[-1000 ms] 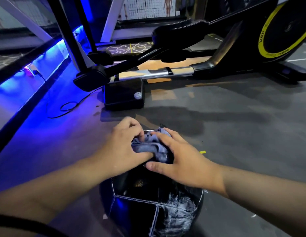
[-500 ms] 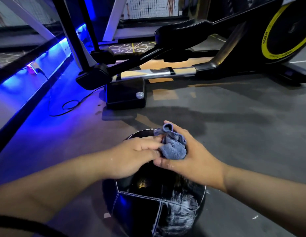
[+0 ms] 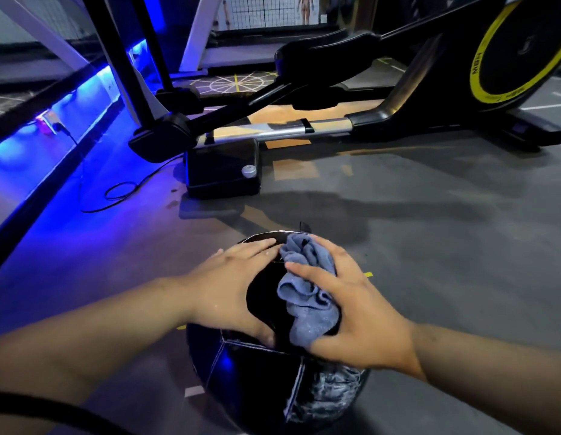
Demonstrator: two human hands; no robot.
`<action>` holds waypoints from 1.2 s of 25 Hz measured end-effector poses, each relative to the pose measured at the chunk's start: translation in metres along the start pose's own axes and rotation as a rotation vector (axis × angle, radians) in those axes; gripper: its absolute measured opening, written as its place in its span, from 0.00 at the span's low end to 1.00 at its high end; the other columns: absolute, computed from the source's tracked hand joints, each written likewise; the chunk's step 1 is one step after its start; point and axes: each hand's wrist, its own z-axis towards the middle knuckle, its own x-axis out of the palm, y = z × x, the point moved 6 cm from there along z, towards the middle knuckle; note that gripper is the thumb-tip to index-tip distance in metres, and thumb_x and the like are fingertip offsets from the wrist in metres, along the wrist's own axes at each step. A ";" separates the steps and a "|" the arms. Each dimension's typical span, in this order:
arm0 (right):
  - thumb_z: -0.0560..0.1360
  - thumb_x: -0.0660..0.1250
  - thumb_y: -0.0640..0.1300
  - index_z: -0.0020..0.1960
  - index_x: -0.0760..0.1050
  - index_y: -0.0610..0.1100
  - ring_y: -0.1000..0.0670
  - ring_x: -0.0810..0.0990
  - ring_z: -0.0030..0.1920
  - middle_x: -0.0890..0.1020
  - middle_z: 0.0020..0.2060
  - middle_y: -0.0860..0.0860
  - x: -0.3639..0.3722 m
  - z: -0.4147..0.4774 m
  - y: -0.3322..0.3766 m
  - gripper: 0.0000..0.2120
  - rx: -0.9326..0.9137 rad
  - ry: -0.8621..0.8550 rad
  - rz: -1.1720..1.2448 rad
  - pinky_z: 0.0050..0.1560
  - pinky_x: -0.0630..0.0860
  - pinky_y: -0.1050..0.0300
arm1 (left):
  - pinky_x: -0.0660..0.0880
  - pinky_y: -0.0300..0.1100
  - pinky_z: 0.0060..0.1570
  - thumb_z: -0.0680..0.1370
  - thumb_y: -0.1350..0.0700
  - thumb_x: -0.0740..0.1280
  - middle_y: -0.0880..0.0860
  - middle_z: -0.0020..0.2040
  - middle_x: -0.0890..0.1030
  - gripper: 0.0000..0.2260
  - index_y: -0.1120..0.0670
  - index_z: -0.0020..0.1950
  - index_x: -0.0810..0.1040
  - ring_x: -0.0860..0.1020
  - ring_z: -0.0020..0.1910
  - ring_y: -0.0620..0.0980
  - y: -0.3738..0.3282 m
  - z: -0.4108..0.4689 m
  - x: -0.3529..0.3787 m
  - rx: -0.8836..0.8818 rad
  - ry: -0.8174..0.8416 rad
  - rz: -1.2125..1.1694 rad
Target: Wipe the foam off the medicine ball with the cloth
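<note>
Ball (image 3: 260,381) sat on the floor (image 3: 429,246) at 6 o'clock, left hand (image 3: 232,293) flat on top, fingers straight and together; right hand (image 3: 360,315) curled its fingers round the bunched cloth (image 3: 307,296). Foam (image 3: 329,394) lay unwiped at 5 o'clock, so the next stroke likely had to sweep there. Machine (image 3: 222,171) at 12 o'clock stood well apart.

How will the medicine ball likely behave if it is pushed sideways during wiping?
Being round on a flat floor, the medicine ball would probably roll; the left hand lies flat on it, perhaps steadying it. The glossy skin and the foam low on its near side suggest it is slippery.
</note>
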 end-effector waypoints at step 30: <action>0.72 0.70 0.42 0.63 0.79 0.47 0.52 0.77 0.64 0.80 0.62 0.50 -0.009 0.048 -0.021 0.19 -0.070 -0.018 -0.138 0.66 0.70 0.62 | 0.69 0.34 0.58 0.50 0.28 0.77 0.39 0.61 0.73 0.50 0.41 0.69 0.66 0.71 0.61 0.40 0.014 -0.014 -0.013 -0.007 -0.141 -0.147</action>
